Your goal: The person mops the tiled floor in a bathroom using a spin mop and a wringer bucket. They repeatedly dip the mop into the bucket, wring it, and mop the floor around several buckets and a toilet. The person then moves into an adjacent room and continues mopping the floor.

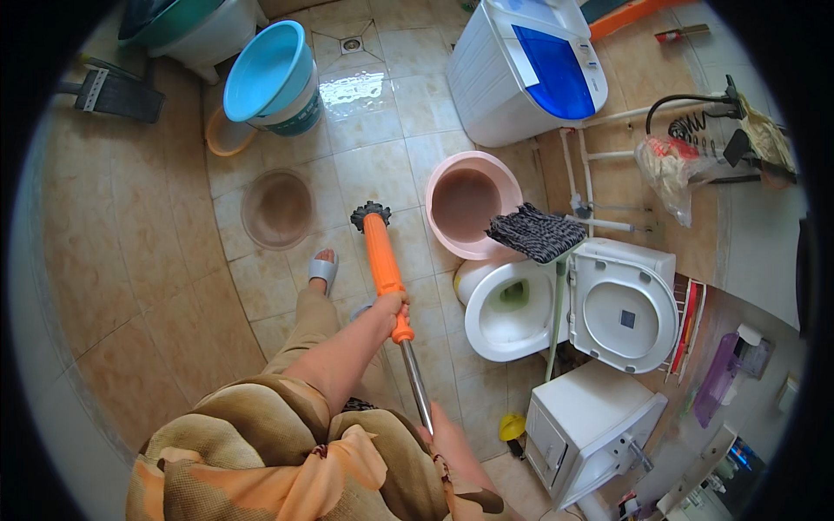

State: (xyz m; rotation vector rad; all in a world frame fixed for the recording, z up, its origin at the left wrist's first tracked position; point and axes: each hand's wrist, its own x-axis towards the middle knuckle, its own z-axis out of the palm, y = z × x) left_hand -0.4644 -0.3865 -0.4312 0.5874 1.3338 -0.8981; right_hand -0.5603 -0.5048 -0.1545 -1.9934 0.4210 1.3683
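Note:
My left hand (396, 309) grips the lower part of an orange plastic pump-style tool (381, 254), probably a drain plunger, with a black toothed end pointing away from me above the tiles. Its steel rod (417, 381) runs back towards my body, where my right hand (446, 420) is closed around the rod near its rear end. Ahead on the left lies a round patch or basin of murky brown water (277, 210). Right of the tool a pink basin (474, 251) holds brownish water, beside an open toilet (515, 312) with its lid raised.
A blue basin (264, 71) rests on a bucket at the upper left. A white washing machine (482, 98) stands at the upper right. A mop (537, 234) leans over the toilet's edge. Nearer me stands a white sink cabinet (580, 410). A floor drain (352, 44) lies far ahead.

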